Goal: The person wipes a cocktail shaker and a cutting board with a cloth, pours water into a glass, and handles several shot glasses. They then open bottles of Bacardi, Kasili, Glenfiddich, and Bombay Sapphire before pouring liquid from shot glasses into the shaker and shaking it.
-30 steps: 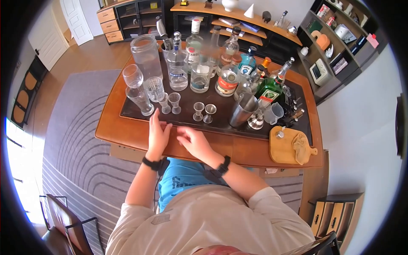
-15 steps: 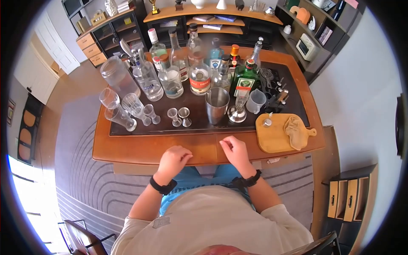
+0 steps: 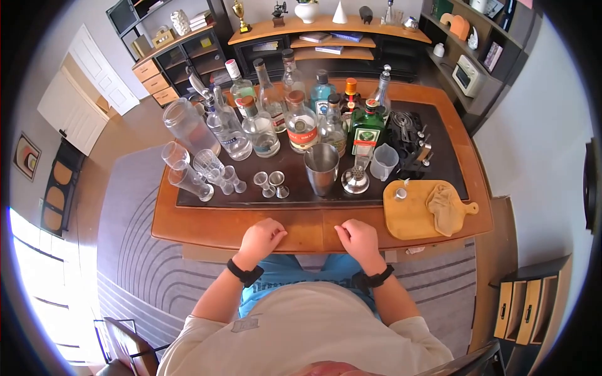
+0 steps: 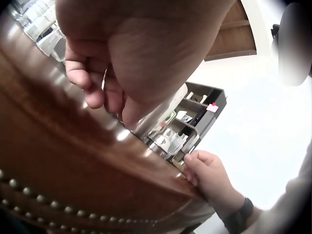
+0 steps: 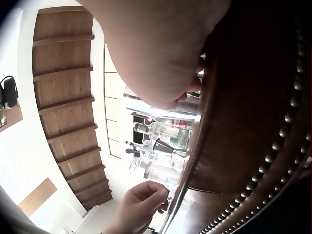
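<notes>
Shaker (image 3: 321, 170) stood upright on the dark mat (image 3: 251, 177) of the table (image 3: 306, 233), a steel top (image 3: 355, 182) just to its right and two jiggers (image 3: 278, 185) to its left. The left hand (image 3: 262, 241) and right hand (image 3: 360, 241) were empty and loosely curled, well apart, at the near edge; whether they touched it I could not tell. The jiggers were nearest the left hand. Glasses (image 3: 189, 181) stood at far left, bottles (image 3: 303, 130) behind, and a board (image 3: 409, 218) with a cloth (image 3: 444, 212) lay at right.
</notes>
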Demonstrator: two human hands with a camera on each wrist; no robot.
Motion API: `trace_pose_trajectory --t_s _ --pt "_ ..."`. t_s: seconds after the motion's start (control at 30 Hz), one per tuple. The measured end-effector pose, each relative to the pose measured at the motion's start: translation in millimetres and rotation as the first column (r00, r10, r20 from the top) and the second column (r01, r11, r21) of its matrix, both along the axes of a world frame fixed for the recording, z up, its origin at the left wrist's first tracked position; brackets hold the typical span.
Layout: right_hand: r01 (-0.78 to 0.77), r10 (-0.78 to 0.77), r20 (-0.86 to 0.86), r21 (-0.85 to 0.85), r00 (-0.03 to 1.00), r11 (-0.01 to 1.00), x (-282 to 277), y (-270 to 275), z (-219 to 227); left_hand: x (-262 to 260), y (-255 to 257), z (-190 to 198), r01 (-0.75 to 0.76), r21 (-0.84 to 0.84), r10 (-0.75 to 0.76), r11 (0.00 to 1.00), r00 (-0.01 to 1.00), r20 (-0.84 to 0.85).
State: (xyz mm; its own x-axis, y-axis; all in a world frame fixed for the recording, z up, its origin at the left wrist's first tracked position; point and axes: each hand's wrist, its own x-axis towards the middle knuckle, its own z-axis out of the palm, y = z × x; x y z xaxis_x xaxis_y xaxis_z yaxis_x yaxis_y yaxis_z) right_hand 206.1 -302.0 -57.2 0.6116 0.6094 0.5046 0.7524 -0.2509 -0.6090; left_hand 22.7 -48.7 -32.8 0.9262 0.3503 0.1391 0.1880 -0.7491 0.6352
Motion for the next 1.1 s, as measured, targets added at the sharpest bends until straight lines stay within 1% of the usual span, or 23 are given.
trace_pose_trajectory --t_s 0.03,0.1,0.27,0.33,0.37,0.43,0.47,0.53,0.57,0.6,0.63,0.67,0.7,0.73,0.8,0.83,0.87,0.9,0.93,0.97,1.0,1.03,1.1 --pt "-0.016 0.017 0.046 -0.011 0.999 1.0 0.0 0.4 2.1 -2.1 -2.0 -2.5 -0.004 0.001 0.004 1.0 1.0 0.001" --pt "-0.027 0.028 0.064 -0.011 0.998 1.0 0.0 -1.0 -2.1 -6.3 -7.4 -7.7 0.071 0.109 -0.073 0.992 0.997 0.02" --pt "-0.039 0.041 0.099 -0.021 0.994 0.999 -0.9 -2.0 0.5 -6.5 -8.0 -14.6 0.035 0.094 -0.047 0.995 0.991 0.127" --pt "-0.031 0.032 0.104 -0.016 0.994 0.999 -0.3 -0.5 -4.1 -4.2 -4.3 -11.9 0.059 0.078 -0.066 0.995 0.994 0.082" --pt "-0.034 0.036 0.113 -0.018 0.993 0.999 -0.4 -0.6 -4.2 -1.7 -2.5 -10.7 0.056 0.077 -0.063 0.995 0.994 0.091" --pt "-0.023 0.027 0.097 -0.04 0.995 0.999 -0.6 0.2 -3.2 3.9 2.8 -7.5 0.002 -0.149 0.016 0.989 0.992 0.125" --pt "-0.025 0.029 0.101 -0.044 0.994 0.999 -1.1 0.3 -1.7 5.2 6.7 -8.5 0.001 -0.153 0.019 0.988 0.991 0.129" --pt "-0.01 0.017 0.093 -0.073 0.996 0.997 -1.7 1.0 1.9 7.8 18.5 -17.6 -0.003 -0.282 0.04 0.96 0.991 0.125" --pt "-0.013 0.02 0.099 -0.078 0.995 0.997 -2.8 0.5 0.7 7.1 24.5 -26.2 -0.004 -0.286 0.043 0.958 0.991 0.13" --pt "-0.023 0.028 0.078 -0.071 0.997 0.997 -2.6 0.0 -2.0 6.5 30.9 -36.5 -0.008 -0.355 0.067 0.935 0.986 0.154" --pt "-0.034 0.038 0.058 -0.065 0.998 0.997 -0.7 1.4 1.5 7.5 33.7 -36.5 -0.01 -0.423 0.094 0.906 0.979 0.178" --pt "-0.04 0.045 0.07 -0.073 0.997 0.997 2.5 2.1 6.9 5.6 35.4 -36.7 -0.001 -0.448 0.101 0.894 0.975 0.199" --pt "-0.072 0.071 -0.09 -0.01 0.993 0.997 5.5 0.8 14.0 4.7 37.6 -37.2 -0.001 -0.455 0.109 0.89 0.971 0.212" --pt "-0.093 0.104 -0.245 0.056 0.964 0.994 8.6 -0.4 25.8 3.6 40.7 -39.5 0.022 -0.469 0.098 0.883 0.968 0.229" --pt "-0.162 0.175 -0.058 0.185 0.983 0.969 32.6 12.2 78.1 3.0 41.8 -43.2 0.041 -0.489 0.094 0.871 0.964 0.247" --pt "-0.113 0.113 0.003 0.138 0.994 0.984 43.4 17.3 110.5 2.7 41.0 -41.7 0.039 -0.504 0.102 0.863 0.963 0.248" --pt "-0.109 0.116 -0.03 0.182 0.993 0.977 55.5 29.9 145.5 3.0 40.6 -38.7 0.025 -0.502 0.103 0.864 0.969 0.226" --pt "-0.189 0.169 0.09 0.316 0.981 0.93 73.2 54.6 177.9 3.5 39.5 -38.4 0.014 -0.498 0.104 0.867 0.973 0.208" --pt "-0.22 0.212 0.064 0.365 0.975 0.904 98.5 79.3 195.4 4.0 40.5 -43.2 0.01 -0.471 0.105 0.882 0.971 0.217" --pt "-0.211 0.22 0.019 0.377 0.975 0.902 119.3 108.8 213.6 3.6 39.5 -43.2 0.013 -0.479 0.11 0.878 0.968 0.227" --pt "-0.227 0.238 -0.001 0.296 0.971 0.928 153.8 141.1 224.2 1.8 38.1 -40.5 0.005 -0.488 0.121 0.873 0.966 0.227" --pt "-0.155 0.131 0.161 0.148 0.978 0.977 177.2 200.5 268.6 3.1 40.8 -38.0 0.002 -0.496 0.135 0.868 0.961 0.24" --pt "-0.094 0.099 0.115 -0.054 0.988 0.994 224.1 260.1 266.6 1.2 41.7 -41.4 0.011 -0.501 0.156 0.866 0.944 0.29"
